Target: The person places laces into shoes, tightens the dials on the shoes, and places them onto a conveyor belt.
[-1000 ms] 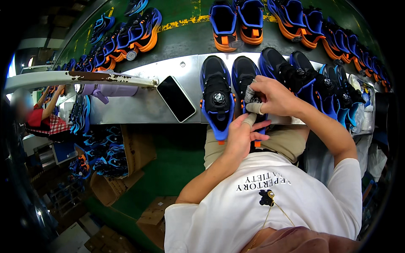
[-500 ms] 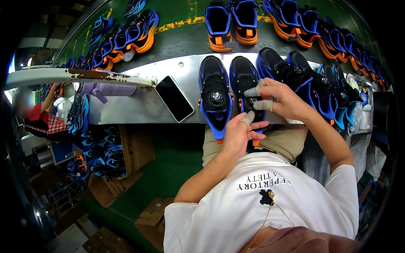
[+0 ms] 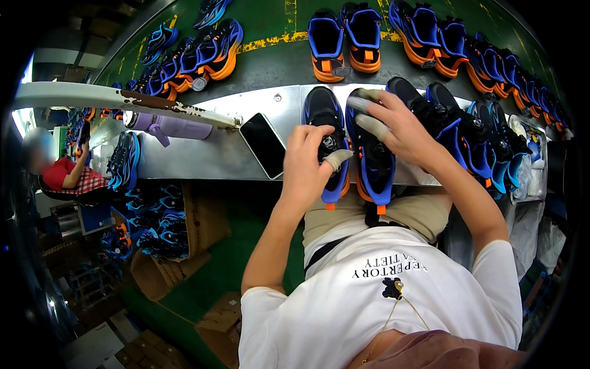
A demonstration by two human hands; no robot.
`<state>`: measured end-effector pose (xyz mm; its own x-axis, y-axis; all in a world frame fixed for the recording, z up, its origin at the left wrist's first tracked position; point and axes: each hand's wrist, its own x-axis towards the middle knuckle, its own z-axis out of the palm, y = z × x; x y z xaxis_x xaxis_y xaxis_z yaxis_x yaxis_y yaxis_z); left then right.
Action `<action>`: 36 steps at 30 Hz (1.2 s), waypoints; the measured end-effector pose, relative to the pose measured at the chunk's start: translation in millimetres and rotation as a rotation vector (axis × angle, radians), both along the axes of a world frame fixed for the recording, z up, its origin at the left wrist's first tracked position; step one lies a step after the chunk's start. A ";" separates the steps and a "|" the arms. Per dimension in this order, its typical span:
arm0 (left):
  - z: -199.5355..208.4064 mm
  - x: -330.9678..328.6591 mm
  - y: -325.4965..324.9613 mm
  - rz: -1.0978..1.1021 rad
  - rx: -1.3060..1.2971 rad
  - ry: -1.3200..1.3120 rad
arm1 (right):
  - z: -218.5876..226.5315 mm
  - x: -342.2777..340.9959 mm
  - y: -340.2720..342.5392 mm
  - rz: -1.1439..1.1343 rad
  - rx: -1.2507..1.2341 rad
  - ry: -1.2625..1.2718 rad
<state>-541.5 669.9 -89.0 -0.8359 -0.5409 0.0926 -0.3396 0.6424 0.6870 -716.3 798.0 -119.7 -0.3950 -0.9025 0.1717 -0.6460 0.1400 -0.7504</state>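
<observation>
Two black sneakers with blue collars and orange heel tabs lie side by side before me, toes pointing away. Over the left sneaker [image 3: 323, 111], my left hand [image 3: 305, 165] is closed, thumb and fingers set around the round dial on its tongue. The thumb wears a pale finger cover. My right hand [image 3: 396, 123] reaches across the front of the right sneaker [image 3: 375, 163], its covered fingers apart and slightly blurred, hiding much of the toe and laces. Whether those fingertips press on the upper I cannot tell.
More sneakers [image 3: 430, 117] stand to the right on the metal bench [image 3: 209, 157]. A phone [image 3: 263, 144], a purple bottle [image 3: 178, 127] and a white rail [image 3: 80, 95] are at left. Beyond, paired shoes [image 3: 326, 46] rest on a green surface. A co-worker [image 3: 64, 175] is far left.
My left hand has gone from near the right sneaker's collar to the left sneaker's dial. My right hand has shifted away from me, from the dial area toward the toe. The view has shifted slightly.
</observation>
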 end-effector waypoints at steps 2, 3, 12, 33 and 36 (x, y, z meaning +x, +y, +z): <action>-19.8 -0.6 -15.0 -0.117 0.117 -0.076 | -19.9 -1.5 -42.6 0.040 0.049 -0.113; -19.9 -3.4 -20.3 -0.191 0.223 -0.122 | -42.3 -0.8 -59.4 0.015 0.003 -0.024; -25.8 -3.1 -36.2 -0.259 0.216 -0.097 | -78.0 2.9 -116.9 0.184 0.319 0.052; -16.6 -3.5 -29.7 -0.254 0.224 0.070 | -85.1 -1.6 -118.3 0.193 0.236 0.059; -23.7 -4.2 -27.0 -0.190 0.152 0.047 | -85.1 0.3 -116.8 0.181 0.211 0.047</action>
<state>-545.7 642.8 -112.7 -0.9207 -0.3851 0.0631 -0.1881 0.5796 0.7929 -715.9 681.2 -204.9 -0.2205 -0.9753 -0.0129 -0.7082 0.1691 -0.6855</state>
